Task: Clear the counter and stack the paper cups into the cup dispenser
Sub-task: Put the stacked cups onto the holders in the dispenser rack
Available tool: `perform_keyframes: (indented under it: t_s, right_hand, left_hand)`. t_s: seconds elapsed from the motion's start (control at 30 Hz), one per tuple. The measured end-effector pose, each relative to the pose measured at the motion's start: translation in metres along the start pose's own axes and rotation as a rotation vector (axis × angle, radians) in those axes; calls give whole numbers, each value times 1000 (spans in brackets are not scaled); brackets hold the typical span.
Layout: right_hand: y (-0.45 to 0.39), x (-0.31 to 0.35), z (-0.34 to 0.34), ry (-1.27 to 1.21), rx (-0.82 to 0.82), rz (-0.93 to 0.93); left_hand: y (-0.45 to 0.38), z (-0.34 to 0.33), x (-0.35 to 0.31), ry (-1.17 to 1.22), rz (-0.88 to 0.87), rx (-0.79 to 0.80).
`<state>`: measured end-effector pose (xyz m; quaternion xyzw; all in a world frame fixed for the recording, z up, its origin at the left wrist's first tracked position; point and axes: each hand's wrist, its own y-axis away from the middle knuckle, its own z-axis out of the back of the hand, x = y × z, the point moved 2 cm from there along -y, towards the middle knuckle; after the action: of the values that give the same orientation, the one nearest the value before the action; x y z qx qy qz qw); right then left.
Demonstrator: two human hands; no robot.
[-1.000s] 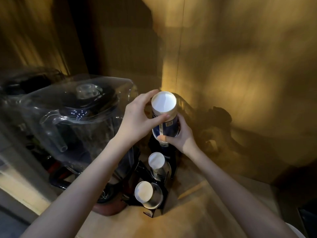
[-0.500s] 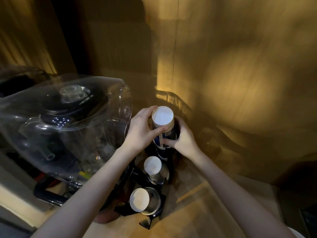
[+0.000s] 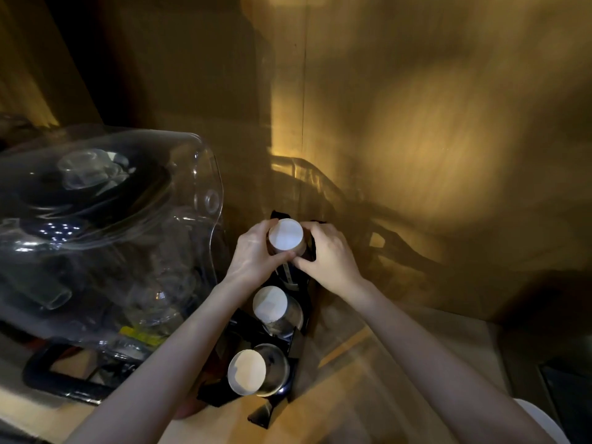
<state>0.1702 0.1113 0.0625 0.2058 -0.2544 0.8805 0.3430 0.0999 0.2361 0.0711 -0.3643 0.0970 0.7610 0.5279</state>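
Note:
A stack of upside-down paper cups (image 3: 285, 234), white base up, sits low in the farthest slot of the black cup dispenser (image 3: 301, 310). My left hand (image 3: 256, 251) grips it from the left and my right hand (image 3: 326, 251) from the right, fingertips meeting at its front. Two more cup stacks stand in the nearer slots, the middle stack (image 3: 270, 304) and the near stack (image 3: 246, 368), each inside a shiny metal tube. The lower part of the held stack is hidden inside the dispenser.
A large clear-lidded blender housing (image 3: 105, 225) with a black base stands close on the left, touching distance from my left forearm. Wooden walls form a corner behind the dispenser. The wooden counter (image 3: 368, 363) stretches to the right; a white object's edge (image 3: 541, 421) shows at the bottom right.
Both hands have pushed the cup stack down from raised above the dispenser into its farthest slot. The blue printed sides of the cups are now mostly hidden.

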Motion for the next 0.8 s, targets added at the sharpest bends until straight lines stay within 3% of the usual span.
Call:
perform_keyframes:
  t_s: [0.2,0.37,0.57,0.8]
  right_hand:
    - [-3,4,0,177,56,33]
    - [-5,8,5,457,132,100]
    - [20,7,37,500,179,180]
    - [92,-38,83,565,110,1]
  left_hand:
    - [3,0,1,-28,-29,23]
    - [2,-3,-6,-260,-56,72]
    - [16,-17,-40,-451,-266,49]
    - [50,-76,-92,-420,-445,171]
